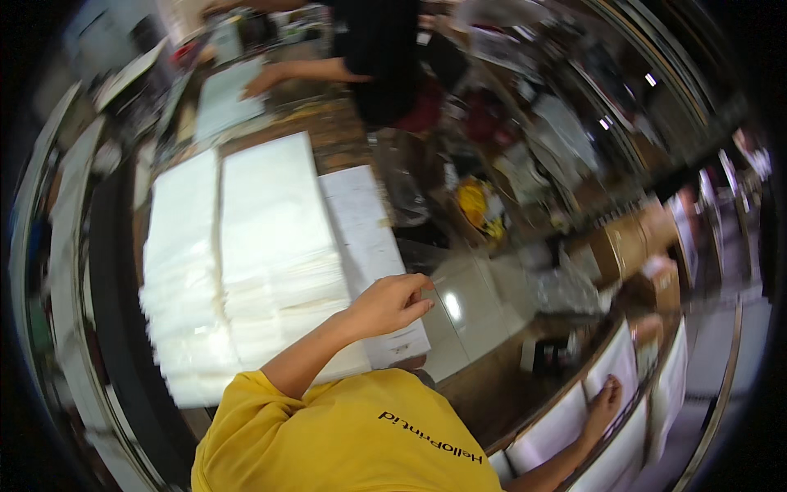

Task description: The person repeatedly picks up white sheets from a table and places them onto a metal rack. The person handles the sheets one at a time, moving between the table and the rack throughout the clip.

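My left hand (393, 304) hovers by the right edge of a worktable, its fingers loosely bent, thumb apart, and nothing visible in it. Two tall stacks of white sheets, a left stack (182, 271) and a right stack (275, 213), lie side by side to the left of that hand. Under the hand and forearm is a flat, pale marked sheet or board (365, 221). My right arm reaches out to the lower right. There, my right hand (604, 406) is against white sheets (560, 422) in a narrow rack; blur hides whether its fingers grip them.
Across the table (328, 135) a person in dark clothing (381, 66) handles pale blue-green sheets (221, 98). Cardboard boxes (627, 246) and clear plastic wrap (566, 287) lie on the right. A yellow item (473, 203) sits in a bin beyond the tiled floor (459, 307).
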Motion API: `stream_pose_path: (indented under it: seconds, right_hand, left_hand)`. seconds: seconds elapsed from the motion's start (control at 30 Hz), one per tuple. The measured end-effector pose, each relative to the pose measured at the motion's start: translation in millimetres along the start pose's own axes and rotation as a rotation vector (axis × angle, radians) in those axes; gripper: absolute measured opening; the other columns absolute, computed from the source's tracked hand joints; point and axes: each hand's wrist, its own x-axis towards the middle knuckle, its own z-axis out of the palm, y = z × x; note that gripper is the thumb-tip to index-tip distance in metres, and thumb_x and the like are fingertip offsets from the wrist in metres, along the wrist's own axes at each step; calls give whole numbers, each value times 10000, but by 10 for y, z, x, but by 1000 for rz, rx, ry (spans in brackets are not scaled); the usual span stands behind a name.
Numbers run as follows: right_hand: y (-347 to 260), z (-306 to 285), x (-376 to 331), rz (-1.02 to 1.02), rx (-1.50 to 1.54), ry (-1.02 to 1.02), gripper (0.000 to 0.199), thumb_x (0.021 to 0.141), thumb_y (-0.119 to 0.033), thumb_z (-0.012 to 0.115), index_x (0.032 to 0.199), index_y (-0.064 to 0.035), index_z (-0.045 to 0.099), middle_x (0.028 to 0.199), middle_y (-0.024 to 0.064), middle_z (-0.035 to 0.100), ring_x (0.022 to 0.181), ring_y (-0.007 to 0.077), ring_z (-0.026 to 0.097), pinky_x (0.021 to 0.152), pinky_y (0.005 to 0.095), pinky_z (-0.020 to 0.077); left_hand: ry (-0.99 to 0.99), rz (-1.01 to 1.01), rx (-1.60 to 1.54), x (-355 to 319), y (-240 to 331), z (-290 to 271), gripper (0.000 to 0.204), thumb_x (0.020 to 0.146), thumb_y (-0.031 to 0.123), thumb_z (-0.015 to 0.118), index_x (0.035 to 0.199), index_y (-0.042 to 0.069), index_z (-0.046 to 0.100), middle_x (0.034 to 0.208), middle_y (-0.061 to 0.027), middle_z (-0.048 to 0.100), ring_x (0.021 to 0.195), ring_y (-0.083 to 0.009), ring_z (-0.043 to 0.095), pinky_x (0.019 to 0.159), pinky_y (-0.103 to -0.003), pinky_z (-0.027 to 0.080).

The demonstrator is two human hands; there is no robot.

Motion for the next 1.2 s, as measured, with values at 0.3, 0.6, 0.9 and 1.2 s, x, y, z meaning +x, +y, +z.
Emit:
stream_pose_path:
  seconds: [0.3,0.6,0.9,1.2]
  right_hand:
    - [-35,2458,111,64,240,-682,205,976,-196,588,1122,-52,608,754,-48,492,579,33,410,481,202,329]
    - [-157,2950,-243,127,188,-816,205,983,-183,575,1092,-10,598,732,-15,509,527,55,431,459,223,352]
    - [122,2597,-402,198,197,-724,166,972,-157,565,1068,-23,585,708,-17,490,519,64,430,458,221,349]
    - [302,2485,-528,260,185,-723,163,980,-180,584,1067,-41,586,732,-29,495,555,55,422,489,214,349]
  left_hand:
    - [579,-266,224,-905,-387,-655,290,902,206,654,1083,-18,623,876,-167,671,736,-300,654,685,-389,524]
    - [867,-325,669,-1271,-847,-1222,312,847,133,709,1115,8,611,1087,-156,599,907,-305,636,764,-403,527]
    - [774,-341,1232,-875,-1778,-1943,612,745,44,699,1314,11,475,1310,-207,487,1163,-356,509,917,-455,458]
    - [319,-755,1344,-694,-2359,-2524,207,892,107,550,1057,121,674,1033,-63,661,1053,-234,611,886,-417,472]
